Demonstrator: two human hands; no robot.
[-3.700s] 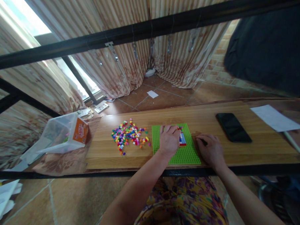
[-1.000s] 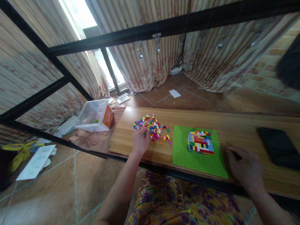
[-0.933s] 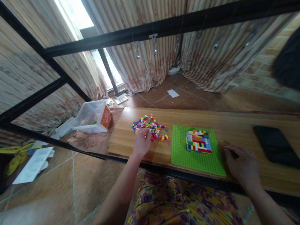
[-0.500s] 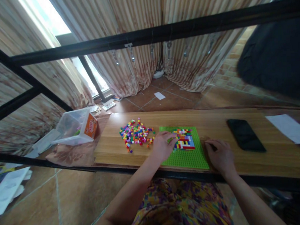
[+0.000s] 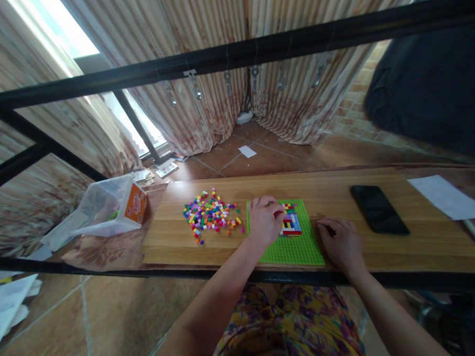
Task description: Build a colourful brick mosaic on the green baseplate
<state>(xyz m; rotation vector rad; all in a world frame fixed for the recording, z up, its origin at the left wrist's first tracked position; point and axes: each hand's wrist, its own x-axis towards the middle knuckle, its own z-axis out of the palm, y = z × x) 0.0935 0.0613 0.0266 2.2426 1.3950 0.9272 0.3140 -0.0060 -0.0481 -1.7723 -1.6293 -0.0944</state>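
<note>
My left hand (image 5: 266, 220) is over the left part of a green studded baseplate (image 5: 291, 251), with its thumb and fingers pinched together at the toy bricks. Whatever sits in that pinch is too small and covered to make out. Small coloured bricks (image 5: 291, 225) in red, white, blue and yellow are fixed on the plate; my left fingers hide some of them. Just off the plate's right edge, my right hand (image 5: 341, 245) rests on the wooden table with its fingers curled in, and nothing shows in it.
A loose pile of coloured bricks (image 5: 211, 211) lies left of the plate. Further left stands a clear plastic box (image 5: 100, 205) with an orange label. A black phone (image 5: 379, 209) and a white paper sheet (image 5: 448, 195) lie at right. A black metal bar (image 5: 232, 57) crosses beyond the table.
My left hand has shifted slightly up and right over the bricks on the plate, covering more of them. My right hand keeps its place by the plate. The whole view has shifted a little.
</note>
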